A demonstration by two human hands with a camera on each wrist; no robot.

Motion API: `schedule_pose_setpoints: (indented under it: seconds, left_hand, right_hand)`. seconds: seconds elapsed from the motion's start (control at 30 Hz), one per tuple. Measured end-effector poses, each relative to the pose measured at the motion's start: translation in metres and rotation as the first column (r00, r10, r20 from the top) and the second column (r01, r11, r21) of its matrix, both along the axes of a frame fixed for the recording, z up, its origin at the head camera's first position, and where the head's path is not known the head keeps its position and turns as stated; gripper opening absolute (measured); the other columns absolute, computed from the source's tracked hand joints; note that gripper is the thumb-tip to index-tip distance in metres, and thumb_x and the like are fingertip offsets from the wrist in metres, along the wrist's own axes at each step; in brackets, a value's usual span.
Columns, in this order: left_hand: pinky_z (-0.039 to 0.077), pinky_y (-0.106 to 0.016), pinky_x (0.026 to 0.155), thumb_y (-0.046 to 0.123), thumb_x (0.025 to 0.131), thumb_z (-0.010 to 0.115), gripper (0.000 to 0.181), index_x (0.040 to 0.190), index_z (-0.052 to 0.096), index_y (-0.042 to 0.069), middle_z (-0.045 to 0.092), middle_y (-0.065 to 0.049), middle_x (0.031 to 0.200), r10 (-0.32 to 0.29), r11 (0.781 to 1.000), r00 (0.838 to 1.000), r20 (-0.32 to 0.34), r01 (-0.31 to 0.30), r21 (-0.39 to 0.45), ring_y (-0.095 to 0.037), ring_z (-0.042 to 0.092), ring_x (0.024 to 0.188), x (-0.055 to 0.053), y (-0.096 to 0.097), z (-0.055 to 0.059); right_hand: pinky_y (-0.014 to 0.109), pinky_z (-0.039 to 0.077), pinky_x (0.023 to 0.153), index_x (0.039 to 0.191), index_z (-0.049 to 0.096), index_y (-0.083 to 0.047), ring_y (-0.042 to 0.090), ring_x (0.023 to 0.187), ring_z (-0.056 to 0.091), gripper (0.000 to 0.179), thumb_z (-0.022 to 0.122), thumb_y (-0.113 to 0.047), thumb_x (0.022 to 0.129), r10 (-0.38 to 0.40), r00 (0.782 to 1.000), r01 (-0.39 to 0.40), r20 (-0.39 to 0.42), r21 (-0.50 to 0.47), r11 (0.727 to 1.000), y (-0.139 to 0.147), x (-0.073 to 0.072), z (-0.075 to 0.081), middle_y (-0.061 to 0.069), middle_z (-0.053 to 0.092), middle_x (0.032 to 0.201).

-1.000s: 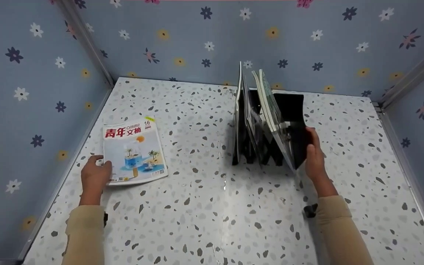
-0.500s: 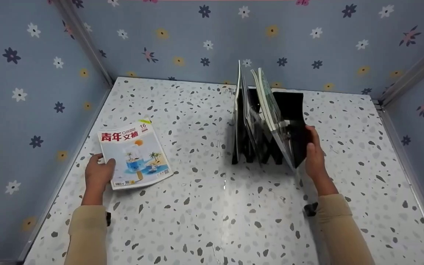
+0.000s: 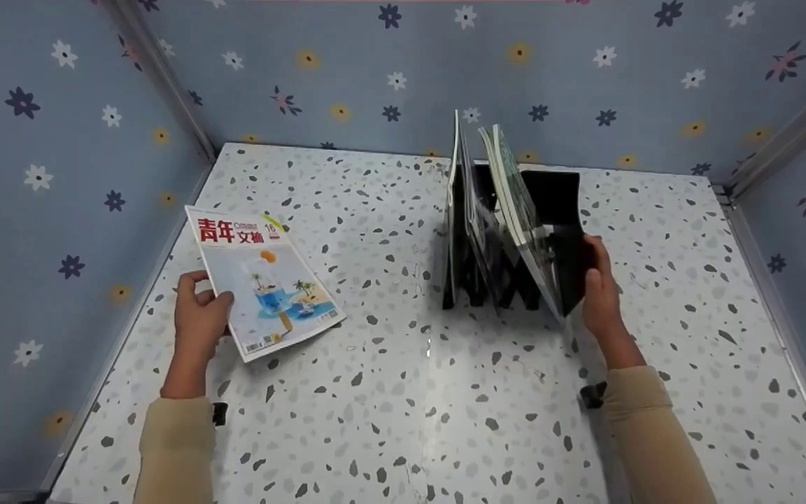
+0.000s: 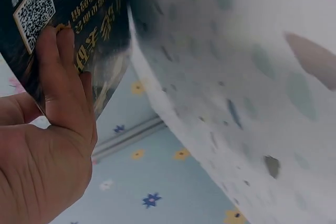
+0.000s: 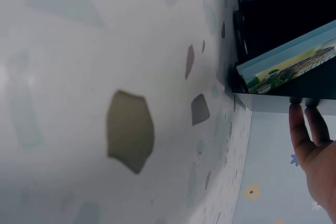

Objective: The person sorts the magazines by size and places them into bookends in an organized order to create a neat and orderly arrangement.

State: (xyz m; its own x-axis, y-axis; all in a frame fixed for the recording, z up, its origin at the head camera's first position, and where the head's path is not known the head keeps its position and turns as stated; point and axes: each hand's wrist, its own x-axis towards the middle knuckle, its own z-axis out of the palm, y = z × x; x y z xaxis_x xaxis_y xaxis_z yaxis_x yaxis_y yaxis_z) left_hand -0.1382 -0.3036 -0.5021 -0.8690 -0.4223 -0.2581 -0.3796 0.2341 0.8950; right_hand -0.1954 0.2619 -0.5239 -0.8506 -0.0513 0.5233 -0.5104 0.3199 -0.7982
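On the left, my left hand (image 3: 200,315) pinches the left edge of a magazine (image 3: 263,280) with a light cover, red title characters and a beach picture. The magazine is tilted, its left side raised over the table. In the left wrist view, fingers (image 4: 65,87) lie against its dark back cover beside a QR code. My right hand (image 3: 602,297) rests fingertips on the outer right wall of a black magazine holder (image 3: 553,199); the right wrist view shows two fingers (image 5: 298,132) extended against that wall. Several magazines (image 3: 511,196) stand in the holder, some leaning.
The white speckled table (image 3: 375,392) is enclosed by blue floral panels (image 3: 347,84) at the back and both sides. A black wrist strap piece (image 3: 592,396) shows by the right sleeve (image 3: 644,420).
My left hand has raised the magazine off the table, tilted it and moved it slightly right. The right hand and the holder keep their place.
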Motion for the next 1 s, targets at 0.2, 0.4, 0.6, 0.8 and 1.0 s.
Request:
schedule_pose_setpoints:
  seconds: [0.2, 0.4, 0.6, 0.8, 1.0]
  left_hand:
    - [0.057, -0.033, 0.055, 0.014, 0.096, 0.049, 0.042, 0.133, 0.031, 0.021, 0.058, -0.012, 0.119, 0.002, 0.999, 0.987, -0.159, 0.004, 0.035, -0.009, 0.068, 0.079, 0.004, 0.031, 0.014]
    - [0.058, -0.034, 0.057, 0.008, 0.096, 0.049, 0.041, 0.132, 0.031, 0.018, 0.054, -0.012, 0.118, -0.024, 0.997, 0.947, -0.320, 0.046, 0.062, -0.022, 0.070, 0.086, -0.001, 0.070, 0.022]
    - [0.056, -0.024, 0.064, 0.000, 0.095, 0.049, 0.033, 0.124, 0.034, 0.000, 0.053, -0.018, 0.119, -0.029, 0.993, 0.841, -0.540, 0.084, 0.078, -0.032, 0.065, 0.095, -0.013, 0.112, 0.028]
    - [0.056, -0.028, 0.071, -0.003, 0.095, 0.050, 0.028, 0.119, 0.036, -0.004, 0.052, -0.020, 0.118, -0.010, 0.990, 0.768, -0.641, 0.098, 0.101, -0.032, 0.064, 0.098, -0.022, 0.147, 0.040]
    - [0.058, -0.032, 0.072, -0.002, 0.094, 0.050, 0.023, 0.114, 0.038, -0.002, 0.052, -0.017, 0.118, 0.027, 0.991, 0.719, -0.694, 0.074, 0.116, -0.031, 0.068, 0.092, -0.027, 0.178, 0.055]
  right_hand:
    - [0.022, 0.021, 0.113, 0.144, 0.029, 0.005, 0.012, 0.141, 0.030, 0.050, 0.031, -0.027, 0.106, 0.015, 1.000, -0.015, 0.007, -0.003, 1.000, -0.001, 0.000, 0.000, 0.030, 0.028, 0.150]
    - [0.021, 0.022, 0.113, 0.144, 0.029, 0.005, 0.015, 0.140, 0.032, 0.048, 0.030, -0.024, 0.106, 0.002, 1.000, -0.002, 0.006, 0.010, 1.000, -0.001, 0.000, 0.000, 0.031, 0.029, 0.149]
    - [0.021, 0.019, 0.114, 0.145, 0.029, 0.006, 0.009, 0.143, 0.026, 0.049, 0.030, -0.025, 0.106, 0.008, 1.000, -0.008, 0.024, -0.015, 1.000, -0.002, -0.001, 0.001, 0.028, 0.028, 0.151]
    - [0.021, 0.019, 0.114, 0.145, 0.029, 0.004, 0.009, 0.142, 0.027, 0.048, 0.030, -0.023, 0.106, 0.008, 1.000, -0.007, 0.023, -0.016, 1.000, -0.002, -0.001, 0.001, 0.030, 0.027, 0.151]
    - [0.021, 0.019, 0.114, 0.145, 0.029, 0.004, 0.008, 0.142, 0.027, 0.050, 0.030, -0.027, 0.106, 0.008, 0.999, -0.007, 0.034, -0.025, 1.000, -0.001, -0.001, 0.000, 0.021, 0.029, 0.153]
